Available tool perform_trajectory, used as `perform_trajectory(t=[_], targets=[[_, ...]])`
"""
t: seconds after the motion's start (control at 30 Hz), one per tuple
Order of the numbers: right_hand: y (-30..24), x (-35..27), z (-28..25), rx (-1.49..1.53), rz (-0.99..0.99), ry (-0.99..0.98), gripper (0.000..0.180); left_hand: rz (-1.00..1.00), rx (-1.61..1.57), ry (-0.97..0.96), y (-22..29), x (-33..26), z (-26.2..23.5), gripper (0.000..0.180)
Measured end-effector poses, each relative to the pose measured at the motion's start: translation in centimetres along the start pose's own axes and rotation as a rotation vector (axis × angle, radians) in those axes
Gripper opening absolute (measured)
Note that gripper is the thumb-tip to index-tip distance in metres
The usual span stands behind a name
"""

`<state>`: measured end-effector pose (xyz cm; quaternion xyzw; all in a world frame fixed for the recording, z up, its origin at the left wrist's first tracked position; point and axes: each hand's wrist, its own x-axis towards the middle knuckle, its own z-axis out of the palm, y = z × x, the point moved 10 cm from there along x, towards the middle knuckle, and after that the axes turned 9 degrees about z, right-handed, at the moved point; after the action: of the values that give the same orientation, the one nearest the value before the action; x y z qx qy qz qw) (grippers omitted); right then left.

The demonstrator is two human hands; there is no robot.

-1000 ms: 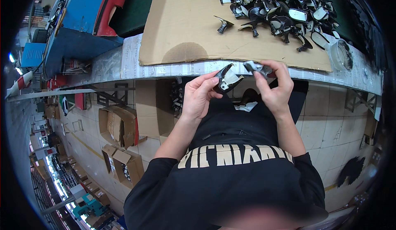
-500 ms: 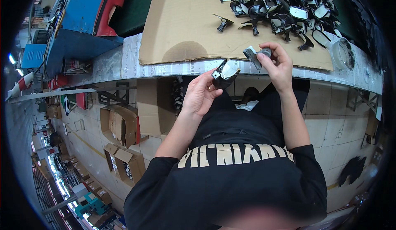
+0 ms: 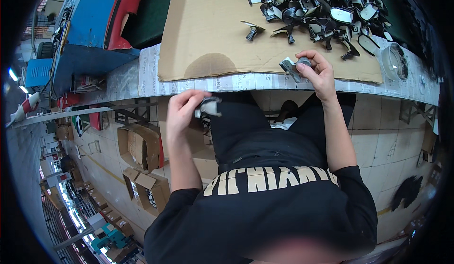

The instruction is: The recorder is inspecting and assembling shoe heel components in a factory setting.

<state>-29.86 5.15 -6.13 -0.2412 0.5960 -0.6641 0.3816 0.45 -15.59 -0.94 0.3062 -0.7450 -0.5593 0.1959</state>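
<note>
The left hand (image 3: 182,110) is curled shut around a small black-and-white moulded part (image 3: 208,107), held below the desk (image 3: 142,74) edge above the lap; its pale tip points right. The right hand (image 3: 319,70) pinches a grey, flat, angular piece (image 3: 289,66) at the front edge of the brown cardboard sheet (image 3: 208,32), its long axis slanting down-right. A heap of glossy black, mirror-like parts (image 3: 321,8) lies behind.
</note>
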Motion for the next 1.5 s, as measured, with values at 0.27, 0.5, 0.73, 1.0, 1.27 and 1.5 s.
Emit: perform_trajectory(t=[0.27,0.5,0.73,1.0,1.27,1.5], targets=[[0.2,0.1,0.4,-0.001,-0.014,0.009,0.024,0.246,0.602,0.066,3.6,2.3,-2.3,0.027],[0.2,-0.3,0.5,-0.071,-0.044,0.014,0.026,0.394,0.426,0.025,2.2,16.2,7.3,0.042],[0.7,-0.1,0.6,-0.069,-0.038,0.032,0.025,0.371,0.035,-0.174,-0.5,19.3,11.4,0.038],[0.0,-0.4,0.5,-0.042,-0.087,0.012,0.026,-0.066,-1.003,-0.004,-0.7,9.7,11.1,0.032],[-1.2,-2.3,1.0,0.158,-0.02,0.011,0.026,-0.341,-1.562,-0.146,-1.5,2.3,14.8,0.036],[-7.0,-7.7,5.9,-0.146,-0.217,0.121,0.031,-0.218,-1.106,-0.066,1.7,-0.2,14.3,0.048]])
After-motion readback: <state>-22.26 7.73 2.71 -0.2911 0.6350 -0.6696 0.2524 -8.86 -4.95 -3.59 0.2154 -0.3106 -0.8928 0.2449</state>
